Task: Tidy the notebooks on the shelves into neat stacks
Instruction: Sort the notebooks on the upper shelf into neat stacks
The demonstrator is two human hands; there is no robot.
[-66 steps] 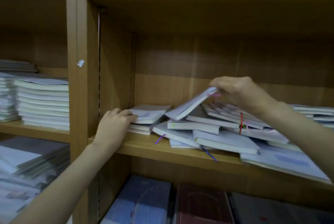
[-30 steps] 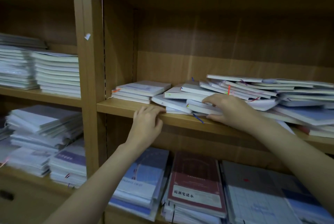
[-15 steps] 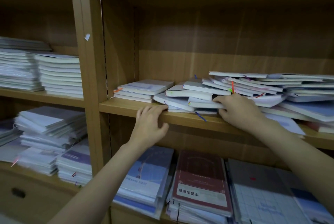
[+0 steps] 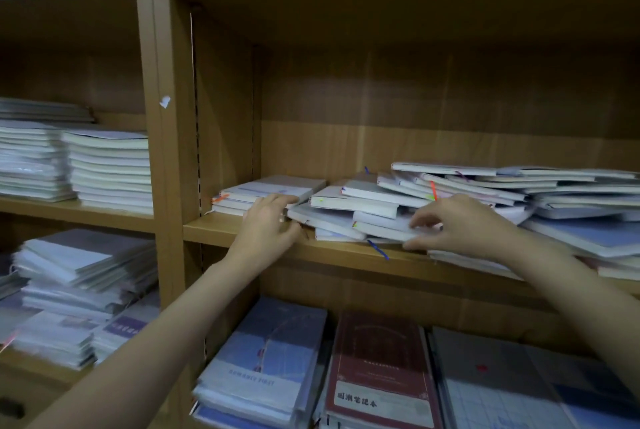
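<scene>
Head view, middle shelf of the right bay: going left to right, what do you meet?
Small neat stack → left hand → jumbled pile of notebooks → right hand → sprawled notebooks running off the frame's right edge.
</scene>
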